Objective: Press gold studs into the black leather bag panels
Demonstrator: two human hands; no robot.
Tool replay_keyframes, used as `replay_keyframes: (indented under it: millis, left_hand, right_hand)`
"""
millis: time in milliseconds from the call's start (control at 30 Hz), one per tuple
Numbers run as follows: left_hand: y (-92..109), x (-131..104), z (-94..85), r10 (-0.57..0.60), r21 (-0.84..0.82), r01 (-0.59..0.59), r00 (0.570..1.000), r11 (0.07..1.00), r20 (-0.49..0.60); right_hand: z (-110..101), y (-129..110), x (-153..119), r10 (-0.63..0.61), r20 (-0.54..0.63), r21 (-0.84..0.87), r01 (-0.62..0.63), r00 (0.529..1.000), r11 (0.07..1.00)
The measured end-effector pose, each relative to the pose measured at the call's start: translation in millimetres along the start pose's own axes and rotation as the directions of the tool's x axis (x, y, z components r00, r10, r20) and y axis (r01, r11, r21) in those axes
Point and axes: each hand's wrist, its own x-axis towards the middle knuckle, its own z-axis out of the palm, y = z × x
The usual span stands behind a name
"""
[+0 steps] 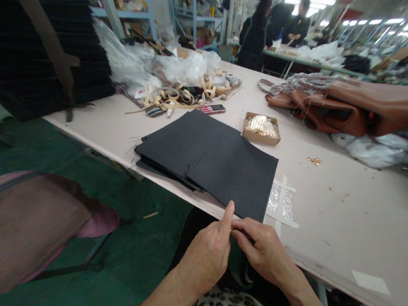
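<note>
- Black panels (233, 173) sit in a stack on the table, right off the fingertips, toward 12 o'clock from the hands (12 = straight ahead of the wearer).
- Left hand (208, 249) has its index finger stuck out over the near edge of the top panel; can't tell if it's pressing. Other fingers are curled, and I can't tell what they've got.
- Right hand (262, 245) looks pinched closed on a tiny gold-coloured bit (231, 230), just short of the panels.
- Near edge of the stack runs right along the table (346, 220) edge, so not much room toward 7 o'clock.
- Small carton (260, 129) of gold pieces is tight up at 1 o'clock of the stack, taped patch (281, 203) just beside it at 4. Past that, wide bare tabletop.
- Long axis goes roughly 10 to 4 o'clock, with the near corner pointing at about 5, close to the right hand.
</note>
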Motion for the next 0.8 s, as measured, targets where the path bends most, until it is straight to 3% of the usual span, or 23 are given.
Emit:
replay_keyframes:
  millis: [500, 800]
  left_hand:
    - [-2.0, 0.8, -3.4, -0.021, -0.063, 0.020, 1.000, 0.998, -0.007]
    - [2.6, 0.1, -1.7, -0.005, -0.009, 0.005, 1.000, 1.000, -0.014]
  right_hand:
    - [-0.9, -0.5, 3.8, 0.003, 0.075, -0.039, 0.000, 0.997, 0.999]
    - [6.7, -0.8, 1.5, 0.012, 0.017, -0.098, -0.010, 1.000, 0.995]
